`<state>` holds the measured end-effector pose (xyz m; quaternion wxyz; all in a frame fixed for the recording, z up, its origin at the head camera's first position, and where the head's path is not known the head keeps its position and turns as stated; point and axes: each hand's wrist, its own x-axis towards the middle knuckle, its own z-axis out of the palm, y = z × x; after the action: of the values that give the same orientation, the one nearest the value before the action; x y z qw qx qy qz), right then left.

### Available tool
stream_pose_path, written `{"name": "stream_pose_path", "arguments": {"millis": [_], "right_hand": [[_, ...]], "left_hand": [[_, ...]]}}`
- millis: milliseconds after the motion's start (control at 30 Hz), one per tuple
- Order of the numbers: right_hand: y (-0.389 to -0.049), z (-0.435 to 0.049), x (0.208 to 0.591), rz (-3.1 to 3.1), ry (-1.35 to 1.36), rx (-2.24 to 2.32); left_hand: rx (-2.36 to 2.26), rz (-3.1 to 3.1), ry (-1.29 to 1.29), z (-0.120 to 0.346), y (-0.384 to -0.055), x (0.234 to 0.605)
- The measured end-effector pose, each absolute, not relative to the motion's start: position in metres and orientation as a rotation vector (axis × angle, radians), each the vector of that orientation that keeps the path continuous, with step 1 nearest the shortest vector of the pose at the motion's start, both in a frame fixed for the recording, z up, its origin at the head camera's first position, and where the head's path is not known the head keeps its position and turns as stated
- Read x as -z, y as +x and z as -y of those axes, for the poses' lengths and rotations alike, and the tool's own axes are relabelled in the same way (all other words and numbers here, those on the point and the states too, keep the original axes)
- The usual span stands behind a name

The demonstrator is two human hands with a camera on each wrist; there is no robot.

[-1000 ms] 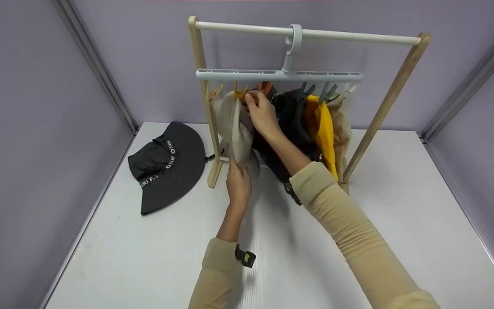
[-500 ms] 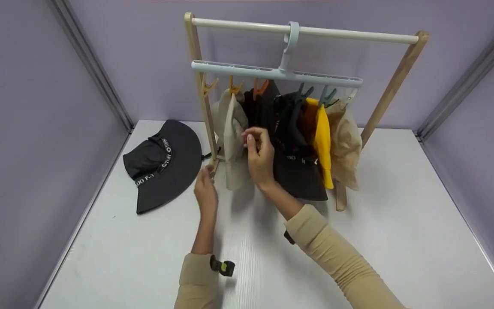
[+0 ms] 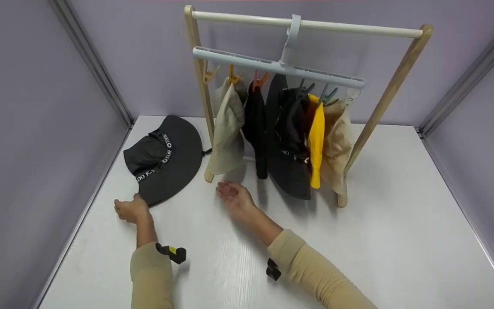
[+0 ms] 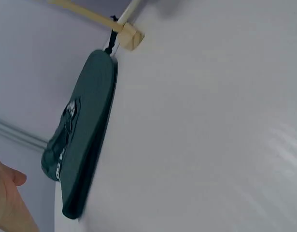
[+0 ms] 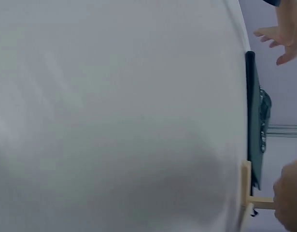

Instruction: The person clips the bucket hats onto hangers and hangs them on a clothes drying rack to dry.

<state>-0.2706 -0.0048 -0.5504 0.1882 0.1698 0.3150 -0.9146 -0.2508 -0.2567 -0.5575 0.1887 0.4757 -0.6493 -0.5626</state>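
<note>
My left hand [image 3: 132, 210] is at the near edge of a dark wide-brimmed hat [image 3: 178, 159] with white lettering on its band. The right wrist view shows that hand [image 5: 283, 36] with fingers spread, apart from the hat. My right hand [image 3: 239, 201] is over the table, palm partly up and fingers loosely bent, holding nothing. Behind it, a light grey hat [image 3: 226, 133] hangs from a yellow-orange clip [image 3: 234, 77]. Beside that hang a black cap [image 3: 255, 128], a black brimmed hat [image 3: 290, 171], a yellow hat [image 3: 317, 146] and a beige hat [image 3: 337, 146].
The pale blue hanger [image 3: 281, 68] hooks over the white rail [image 3: 350, 28] of a wooden rack, tilted down to the right. A peach clip [image 3: 209, 75] at its left end holds nothing. Rack feet [image 3: 209, 175] stand on the white table [image 3: 401, 240], between lilac walls.
Both hands have left the light grey hat, which now hangs freely. My left hand has moved left and nearer to the dark hat; my right hand has dropped towards the table. The hanger has tilted.
</note>
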Motion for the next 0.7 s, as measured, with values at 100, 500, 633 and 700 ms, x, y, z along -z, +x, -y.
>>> {"name": "stream_pose_path", "arguments": {"millis": [100, 500, 633, 700], "right_hand": [[-0.269, 0.01, 0.565, -0.715, 0.511, 2.522], [-0.26, 0.013, 0.595, -0.727, 0.568, 2.456], [-0.26, 0.015, 0.595, -0.753, 0.555, 2.426], [-0.26, 0.017, 0.594, -0.793, 0.553, 2.411]], "left_hand": [[1.756, 1.822, 1.301, 0.262, -0.251, 0.563], [1.847, 2.083, 1.201, 0.253, -0.251, 0.579], [2.218, 1.941, 1.137, 0.247, -0.249, 0.574], [2.39, 1.843, 1.12, 0.24, -0.245, 0.57]]}}
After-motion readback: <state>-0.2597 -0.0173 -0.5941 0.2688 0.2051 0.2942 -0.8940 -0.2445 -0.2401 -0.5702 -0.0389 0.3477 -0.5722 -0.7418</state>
